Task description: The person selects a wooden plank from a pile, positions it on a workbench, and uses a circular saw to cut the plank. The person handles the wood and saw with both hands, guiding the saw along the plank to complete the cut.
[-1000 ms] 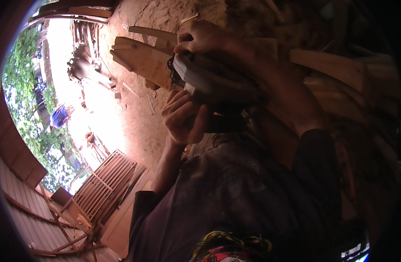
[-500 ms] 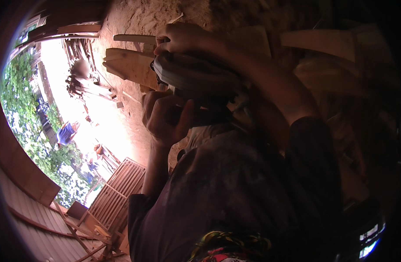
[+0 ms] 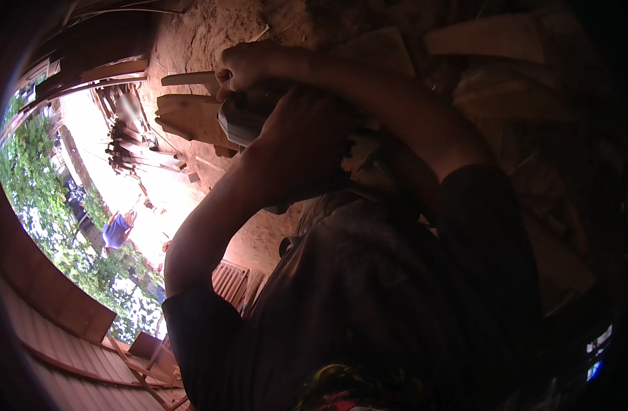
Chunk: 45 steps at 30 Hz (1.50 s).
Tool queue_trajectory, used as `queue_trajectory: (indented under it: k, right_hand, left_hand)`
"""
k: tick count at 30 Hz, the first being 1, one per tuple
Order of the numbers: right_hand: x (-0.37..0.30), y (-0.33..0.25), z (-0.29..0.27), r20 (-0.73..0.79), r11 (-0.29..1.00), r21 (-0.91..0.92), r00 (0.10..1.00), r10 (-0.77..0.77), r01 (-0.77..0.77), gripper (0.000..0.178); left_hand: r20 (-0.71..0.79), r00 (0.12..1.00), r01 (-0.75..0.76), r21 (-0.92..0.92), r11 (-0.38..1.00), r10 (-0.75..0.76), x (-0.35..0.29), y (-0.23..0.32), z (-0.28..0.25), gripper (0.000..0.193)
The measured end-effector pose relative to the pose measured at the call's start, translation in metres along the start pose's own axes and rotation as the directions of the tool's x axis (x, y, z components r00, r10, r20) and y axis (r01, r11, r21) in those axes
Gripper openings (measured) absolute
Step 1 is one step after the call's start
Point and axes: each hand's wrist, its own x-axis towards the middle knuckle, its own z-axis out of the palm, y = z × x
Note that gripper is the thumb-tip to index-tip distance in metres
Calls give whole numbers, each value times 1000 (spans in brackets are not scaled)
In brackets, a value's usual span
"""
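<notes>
A grey, rounded, hard-looking object (image 3: 240,125) lies in front of my body, deep in shadow; its exact kind cannot be made out. My right hand (image 3: 247,65) reaches across from the right, its fingers curled at the object's far left end. Over the object's near side lies my left hand (image 3: 307,120), back upward, with its fingers hidden in the dark. Just beyond the object, pale wooden boards (image 3: 189,113) rest on the dirt ground, partly covered by it and my right hand.
Wider boards (image 3: 488,38) lie at the far right in dim light. To the left, a heap of wood pieces (image 3: 132,147) stands in bright sun, and a person in blue (image 3: 117,229) is farther off. A slatted wooden frame (image 3: 230,282) shows behind my left arm.
My left hand has moved from the object's near left end up and rightward over it. My right hand has shifted slightly left. The view has tilted, and the slatted frame is now mostly covered.
</notes>
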Motion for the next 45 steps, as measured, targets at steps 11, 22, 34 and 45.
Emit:
queue_trajectory:
  k: [11, 22, 34, 45]
  right_hand:
    - [5, -3, -4, 11, 1000, -8, 1000, 3, -3, 36]
    - [-192, 53, 11, -635, 933, 357, 744, 208, 44, 27]
    - [-259, 17, 71, -89, 97, 994, 864, 496, 47, 28]
    - [-244, 49, 109, -605, 838, 535, 741, 291, 108, 22]
  left_hand:
    - [402, 914, 24, 81, 996, -55, 32, -23, 14, 38]
    - [469, 882, -30, 151, 988, -45, 43, -36, 28, 38]
    - [499, 866, -96, 220, 971, -27, 53, -45, 26, 30]
    - [528, 849, -116, 206, 972, -10, 55, -53, 34, 33]
